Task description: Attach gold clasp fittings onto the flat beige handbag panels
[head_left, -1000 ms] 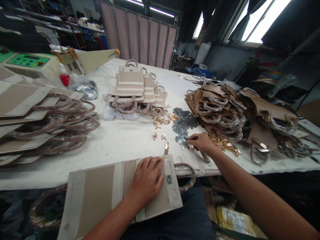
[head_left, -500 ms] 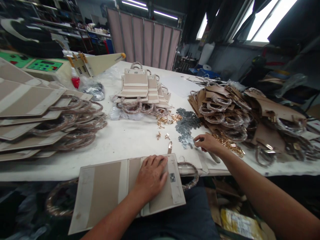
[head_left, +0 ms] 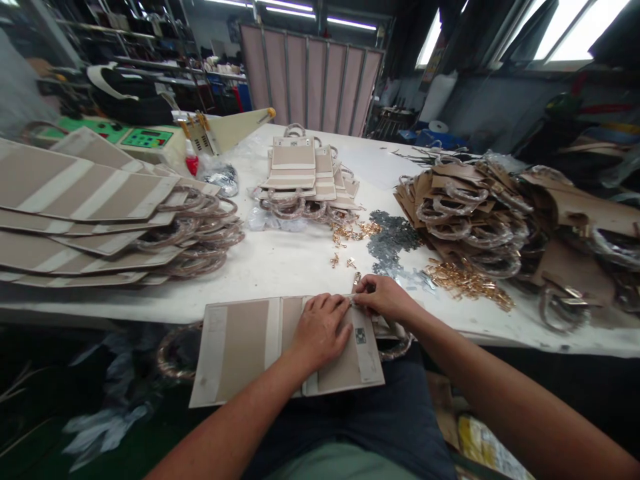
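A beige and cream bag panel [head_left: 250, 340] lies flat at the table's front edge, partly over my lap, with plastic-wrapped round handles [head_left: 397, 350] sticking out at both ends. My left hand [head_left: 323, 330] rests on it, palm down, fingers stretched out. At the panel's upper right edge my right hand [head_left: 383, 297] is closed in a pinch; whatever lies between its fingertips is too small to make out. Just behind those fingers stands a gold clasp strip [head_left: 357, 279]. A dark square metal plate [head_left: 361, 335] sits on the panel's right part.
Stacked striped bag panels [head_left: 100, 193] fill the left side. More panels [head_left: 295, 160] stand at the back middle. Grey metal plates [head_left: 390, 240] and gold fittings [head_left: 470, 283] lie loose. Brown wrapped-handle pieces [head_left: 465, 213] pile up right. A green control panel [head_left: 146, 139] is back left.
My right hand has moved left from the grey metal plates to the panel's upper right edge. My left hand stays on the panel. The camera view has shifted left.
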The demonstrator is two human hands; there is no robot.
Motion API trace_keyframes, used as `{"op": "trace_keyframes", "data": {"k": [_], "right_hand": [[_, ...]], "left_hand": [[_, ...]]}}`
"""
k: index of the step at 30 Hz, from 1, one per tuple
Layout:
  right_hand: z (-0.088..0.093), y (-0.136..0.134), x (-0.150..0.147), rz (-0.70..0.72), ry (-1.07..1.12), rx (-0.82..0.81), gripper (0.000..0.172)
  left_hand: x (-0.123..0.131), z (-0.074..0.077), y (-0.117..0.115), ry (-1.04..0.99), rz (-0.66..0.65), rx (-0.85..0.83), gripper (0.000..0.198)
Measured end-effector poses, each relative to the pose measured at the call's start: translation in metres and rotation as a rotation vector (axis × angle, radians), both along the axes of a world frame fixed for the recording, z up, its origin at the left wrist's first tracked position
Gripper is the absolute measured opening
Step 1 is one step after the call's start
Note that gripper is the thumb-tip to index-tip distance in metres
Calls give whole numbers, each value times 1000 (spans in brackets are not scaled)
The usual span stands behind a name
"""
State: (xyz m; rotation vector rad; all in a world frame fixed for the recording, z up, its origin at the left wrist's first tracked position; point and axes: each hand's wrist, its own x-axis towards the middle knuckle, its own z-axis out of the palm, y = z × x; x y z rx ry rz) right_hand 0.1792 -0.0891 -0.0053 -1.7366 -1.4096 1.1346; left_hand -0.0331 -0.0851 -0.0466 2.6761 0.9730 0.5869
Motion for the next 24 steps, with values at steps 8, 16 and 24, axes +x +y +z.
{"op": "trace_keyframes", "data": {"k": [8, 16, 24], "right_hand": [[-2, -4, -1, -63, -159, 19, 8], [-2, -9, -1, -70, -247, -14, 6], [-15, -10, -1, 42, -375, 4, 24]], "left_hand": [[1, -1, 0, -30, 21, -5, 48], [4, 1, -1, -95, 56, -61, 38], [3, -2, -8, -172, 119, -113, 30]]}}
